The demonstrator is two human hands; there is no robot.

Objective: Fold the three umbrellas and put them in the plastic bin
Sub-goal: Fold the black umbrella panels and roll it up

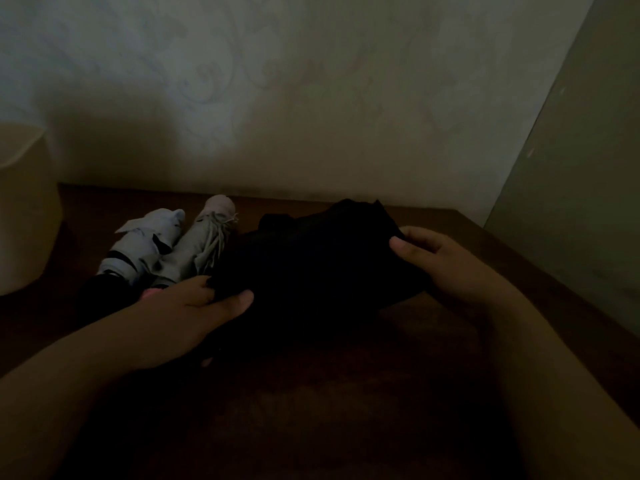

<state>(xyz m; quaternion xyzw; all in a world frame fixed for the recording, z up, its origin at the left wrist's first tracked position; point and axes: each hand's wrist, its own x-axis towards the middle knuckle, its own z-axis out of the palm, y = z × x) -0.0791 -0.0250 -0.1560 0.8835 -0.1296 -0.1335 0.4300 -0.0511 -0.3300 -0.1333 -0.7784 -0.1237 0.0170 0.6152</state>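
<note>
left hand [180,317] grips black umbrella [311,261] | right hand [446,261] pinches its far edge | grey umbrella [194,251], blue umbrella [145,247] beside on tabletop [346,393] | bin [24,209] left

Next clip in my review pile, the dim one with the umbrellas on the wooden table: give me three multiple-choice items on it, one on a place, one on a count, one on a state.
1. Where does the plastic bin stand?
A. at the table's left edge
B. at the right, by the wall
C. between the hands

2. How many umbrellas lie untouched beside the black umbrella?
A. none
B. two
C. four

3. How is the black umbrella held?
A. by the left hand alone
B. by both hands
C. by neither hand

Key: 1 A, the pale bin sits far left. 2 B, the light blue umbrella and the grey umbrella. 3 B, the right hand grips it too.
</note>
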